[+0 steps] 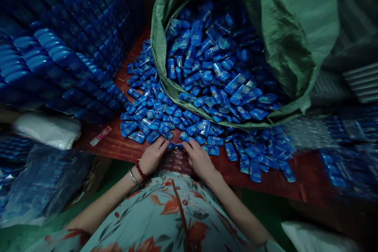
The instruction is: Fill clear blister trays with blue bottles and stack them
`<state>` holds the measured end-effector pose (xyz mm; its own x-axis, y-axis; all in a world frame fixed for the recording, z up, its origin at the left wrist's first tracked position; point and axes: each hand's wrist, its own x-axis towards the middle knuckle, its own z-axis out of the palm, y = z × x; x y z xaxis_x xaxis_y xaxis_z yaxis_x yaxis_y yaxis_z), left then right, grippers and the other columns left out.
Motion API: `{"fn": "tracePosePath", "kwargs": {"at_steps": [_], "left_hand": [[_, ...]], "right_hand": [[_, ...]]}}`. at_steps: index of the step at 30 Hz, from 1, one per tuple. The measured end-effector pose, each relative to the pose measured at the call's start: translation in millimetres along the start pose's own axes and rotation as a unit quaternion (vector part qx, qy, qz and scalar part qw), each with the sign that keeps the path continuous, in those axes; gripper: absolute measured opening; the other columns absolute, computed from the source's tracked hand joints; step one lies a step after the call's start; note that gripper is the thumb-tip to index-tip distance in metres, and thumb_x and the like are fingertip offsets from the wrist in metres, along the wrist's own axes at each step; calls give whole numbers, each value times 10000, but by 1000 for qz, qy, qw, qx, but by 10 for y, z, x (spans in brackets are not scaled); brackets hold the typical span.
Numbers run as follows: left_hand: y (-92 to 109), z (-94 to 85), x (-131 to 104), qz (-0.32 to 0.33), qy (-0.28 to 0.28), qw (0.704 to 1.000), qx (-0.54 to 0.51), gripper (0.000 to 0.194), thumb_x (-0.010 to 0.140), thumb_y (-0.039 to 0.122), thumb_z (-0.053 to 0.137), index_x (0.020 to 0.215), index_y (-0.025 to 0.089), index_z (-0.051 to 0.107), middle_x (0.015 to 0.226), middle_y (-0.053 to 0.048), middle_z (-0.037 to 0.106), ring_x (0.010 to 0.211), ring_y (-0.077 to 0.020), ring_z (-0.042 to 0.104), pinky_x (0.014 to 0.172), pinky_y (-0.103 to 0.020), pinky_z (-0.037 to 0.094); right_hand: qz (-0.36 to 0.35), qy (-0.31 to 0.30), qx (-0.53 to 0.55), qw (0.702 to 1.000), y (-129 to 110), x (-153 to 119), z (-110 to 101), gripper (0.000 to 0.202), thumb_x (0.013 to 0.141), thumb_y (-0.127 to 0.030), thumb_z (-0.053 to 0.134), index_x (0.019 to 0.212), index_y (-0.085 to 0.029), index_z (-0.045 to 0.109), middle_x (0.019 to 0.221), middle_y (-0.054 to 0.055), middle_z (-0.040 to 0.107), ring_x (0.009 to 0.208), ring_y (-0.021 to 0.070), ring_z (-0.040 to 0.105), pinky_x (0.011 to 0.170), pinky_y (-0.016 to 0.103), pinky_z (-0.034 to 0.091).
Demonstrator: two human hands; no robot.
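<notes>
Small glossy blue packs with printed labels [156,114] lie heaped on the red-brown table in front of me. My left hand [152,155] is closed, its fingertips pinching at the left end of a blue pack [175,146] near the table's front edge. From the other side, the fingers of my right hand [201,159] are bent onto the pack's right end. Beneath both hands is a see-through ribbed tray [178,162], close against my body. My fingers partly hide the pack.
A large green woven sack [161,47] lies open beyond the heap, full of blue packs. Filled blue trays [56,67] stand stacked at left, beside a white plastic bundle [49,130]. A pink wrapper [100,135] lies on the table [118,147]. More packs [339,165] sit at right.
</notes>
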<state>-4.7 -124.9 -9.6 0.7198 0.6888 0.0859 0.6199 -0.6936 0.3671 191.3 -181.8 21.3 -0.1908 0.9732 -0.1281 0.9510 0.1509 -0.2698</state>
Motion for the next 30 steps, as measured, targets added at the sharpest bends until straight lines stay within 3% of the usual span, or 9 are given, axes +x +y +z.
{"fn": "tracePosePath", "kwargs": {"at_steps": [7, 10, 14, 17, 19, 21, 24, 27, 30], "left_hand": [[209, -126, 176, 6, -138, 985, 108, 237, 836, 22, 374, 971, 108, 549, 934, -109, 571, 849, -200, 575, 783, -339, 493], [276, -97, 271, 22, -163, 976, 143, 208, 850, 42, 372, 937, 92, 555, 904, -123, 565, 847, -222, 572, 743, -351, 480], [223, -67, 309, 24, -151, 980, 130, 208, 862, 46, 373, 941, 95, 560, 896, -116, 567, 856, -217, 568, 755, -344, 467], [87, -129, 262, 22, -110, 991, 72, 271, 882, 161, 455, 1141, 98, 504, 959, -110, 579, 872, -215, 558, 770, -344, 466], [-35, -198, 229, 22, -67, 997, 17, 413, 891, 293, 481, 1267, 136, 417, 1009, -103, 577, 886, -216, 546, 771, -347, 464], [-168, -259, 225, 3, -21, 1000, -12, 400, 909, 343, 440, 1272, 175, 421, 1045, -98, 566, 907, -210, 533, 784, -342, 457], [-343, -287, 298, -5, -16, 999, 51, 313, 913, 239, 411, 1212, 199, 493, 1135, -105, 536, 961, -221, 499, 808, -350, 432], [-436, -236, 422, 46, -65, 986, 144, 389, 875, 136, 428, 1246, 239, 485, 1184, -94, 520, 980, -233, 474, 803, -358, 408], [-459, -163, 524, 83, -70, 977, 186, 390, 881, 127, 408, 1253, 217, 483, 1096, -97, 560, 951, -228, 485, 794, -358, 407]], "right_hand": [[-27, -53, -56, 997, -135, 107, -113, 345, 840, -33, 397, 1138, -147, 530, 1046, 106, 546, 950, 220, 534, 769, 312, 470], [-18, -63, -73, 995, -249, 167, -111, 283, 856, -55, 400, 1077, -137, 557, 1007, 108, 564, 930, 223, 546, 746, 312, 476], [-10, -37, -75, 996, -286, 215, -52, 283, 869, -66, 394, 1087, -118, 568, 994, 121, 584, 904, 224, 555, 729, 323, 476], [-14, 26, -9, 1000, -130, 159, 4, 301, 898, -146, 417, 1171, -157, 544, 1010, 98, 603, 924, 211, 552, 766, 322, 466], [20, 85, 68, 994, 43, 78, 37, 289, 925, -199, 392, 1160, -190, 560, 1011, 70, 617, 939, 188, 553, 801, 300, 451], [93, 117, 114, 982, 215, 2, 69, 283, 938, -212, 361, 1073, -194, 610, 971, 54, 632, 909, 172, 560, 806, 282, 437], [136, 80, 70, 985, 363, -24, 118, 284, 916, -186, 396, 1087, -205, 622, 958, 64, 613, 896, 191, 542, 772, 291, 415], [78, 23, -36, 996, 345, 75, 162, 429, 871, -129, 435, 1274, -259, 505, 1037, 88, 558, 937, 223, 501, 729, 309, 387], [42, 8, -103, 994, 278, 213, 207, 498, 861, -109, 429, 1342, -238, 427, 1046, 114, 542, 930, 237, 485, 726, 332, 379]]}}
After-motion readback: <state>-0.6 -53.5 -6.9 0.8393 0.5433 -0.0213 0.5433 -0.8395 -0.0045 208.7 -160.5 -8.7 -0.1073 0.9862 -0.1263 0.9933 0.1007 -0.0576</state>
